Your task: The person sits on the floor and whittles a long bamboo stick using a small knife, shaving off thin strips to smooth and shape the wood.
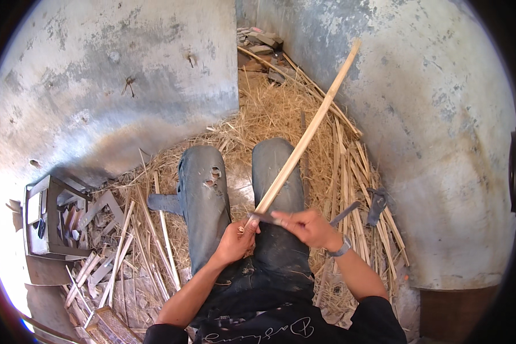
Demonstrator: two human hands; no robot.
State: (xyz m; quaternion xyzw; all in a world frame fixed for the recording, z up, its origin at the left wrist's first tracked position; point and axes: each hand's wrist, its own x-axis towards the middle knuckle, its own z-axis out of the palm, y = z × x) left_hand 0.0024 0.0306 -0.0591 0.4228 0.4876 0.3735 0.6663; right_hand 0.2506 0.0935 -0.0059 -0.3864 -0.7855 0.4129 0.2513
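A long pale strip of wood or bamboo [309, 135] slants from my lap up to the far right, passing over my right thigh. My left hand [234, 243] is closed around its near end, where a small curl of shaving shows at the fingers. In my right hand [311, 226] is a knife with a dark blade [264, 218], which lies across the strip just beyond my left fingers. The knife's handle is mostly hidden by the right hand. A dark flat piece [345, 212] shows beyond my right wrist; whether it belongs to the knife I cannot tell.
Straw-like shavings [269, 109] cover the floor around my legs. Several long strips [358, 189] lie along the right wall [441, 143]. To the left stands an open box-like frame [54, 221] beside scraps. A dark cloth-like thing [377, 206] rests on strips at right.
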